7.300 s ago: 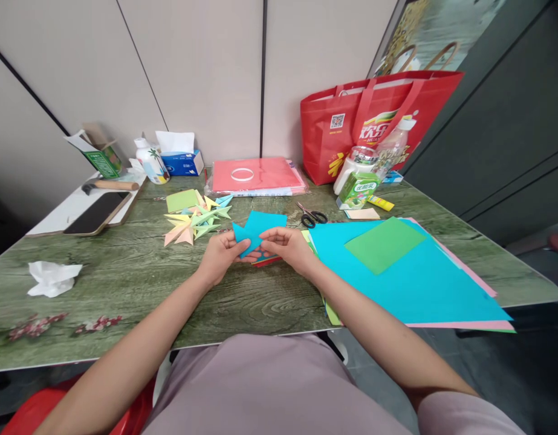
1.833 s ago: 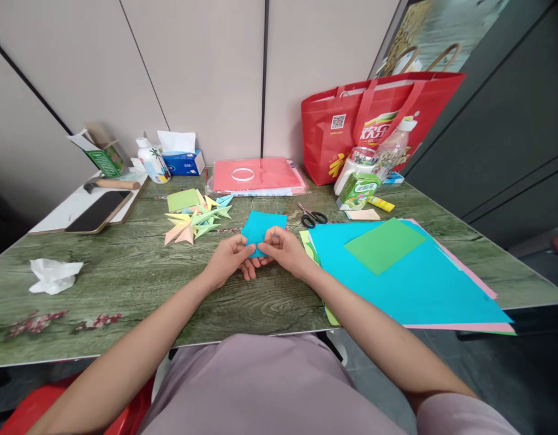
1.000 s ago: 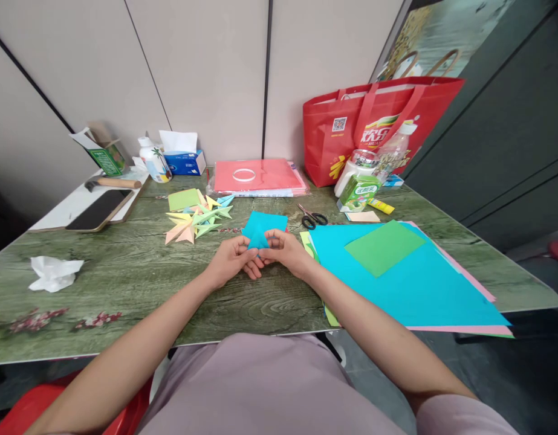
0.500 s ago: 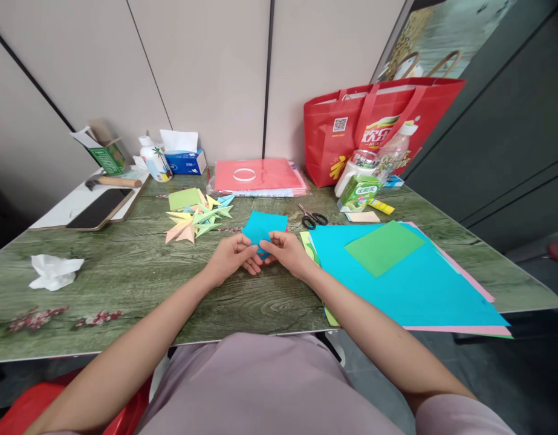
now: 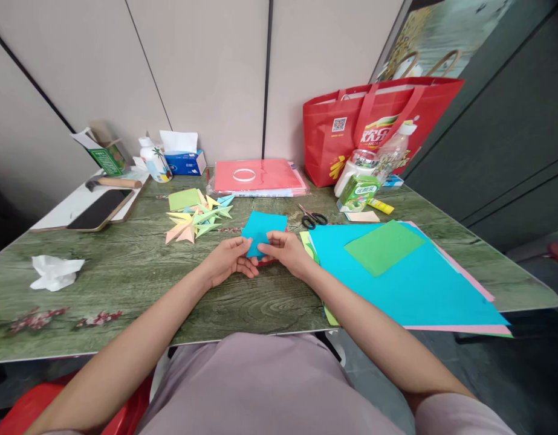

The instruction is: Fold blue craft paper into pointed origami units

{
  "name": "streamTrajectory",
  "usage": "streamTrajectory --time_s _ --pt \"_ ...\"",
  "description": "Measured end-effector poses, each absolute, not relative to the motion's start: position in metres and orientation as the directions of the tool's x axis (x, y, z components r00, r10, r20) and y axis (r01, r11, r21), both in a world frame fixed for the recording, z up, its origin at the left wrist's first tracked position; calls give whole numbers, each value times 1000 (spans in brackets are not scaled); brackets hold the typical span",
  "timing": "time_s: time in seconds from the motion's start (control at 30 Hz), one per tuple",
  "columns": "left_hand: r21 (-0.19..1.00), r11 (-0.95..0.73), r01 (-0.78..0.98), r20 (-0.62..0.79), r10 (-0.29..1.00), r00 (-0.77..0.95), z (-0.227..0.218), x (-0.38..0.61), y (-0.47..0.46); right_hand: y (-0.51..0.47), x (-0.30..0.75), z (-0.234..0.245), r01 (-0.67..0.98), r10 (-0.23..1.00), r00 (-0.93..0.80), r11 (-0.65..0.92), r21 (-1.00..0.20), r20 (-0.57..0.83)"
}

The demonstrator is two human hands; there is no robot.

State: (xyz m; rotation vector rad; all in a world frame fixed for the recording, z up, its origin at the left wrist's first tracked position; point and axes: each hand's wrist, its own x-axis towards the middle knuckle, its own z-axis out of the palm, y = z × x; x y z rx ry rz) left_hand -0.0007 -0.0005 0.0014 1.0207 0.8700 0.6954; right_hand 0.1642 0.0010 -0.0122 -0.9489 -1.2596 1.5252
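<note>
A small blue paper [image 5: 256, 244] is pinched by both the left hand [image 5: 231, 260] and the right hand [image 5: 285, 249], near a blue-topped paper stack [image 5: 272, 221]. This is flanked on the tabletop [image 5: 138, 266] by folded paper pieces [image 5: 183, 229] and scissors [image 5: 313, 215].

1 view from head height, forward and down across the nearby table [image 5: 138, 266].
</note>
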Motion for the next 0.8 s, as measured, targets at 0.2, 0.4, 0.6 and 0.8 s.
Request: streamTrajectory --time_s 0.2,0.4,0.6,0.8 --pt "930 358 -78 -279 830 482 0 2 -2 1 162 -13 -173 970 -241 -57 -983 -14" --pt "959 277 -57 -228 877 422 -1 4 -4 0 159 -13 -158 968 -248 -64 -985 -23" --pt "874 470 -120 -372 808 457 3 -1 1 1 159 -13 -224 985 -172 -52 -973 -13" --pt "913 397 -100 -320 845 429 3 2 -3 0 158 -11 -245 986 -156 -88 -966 -51"
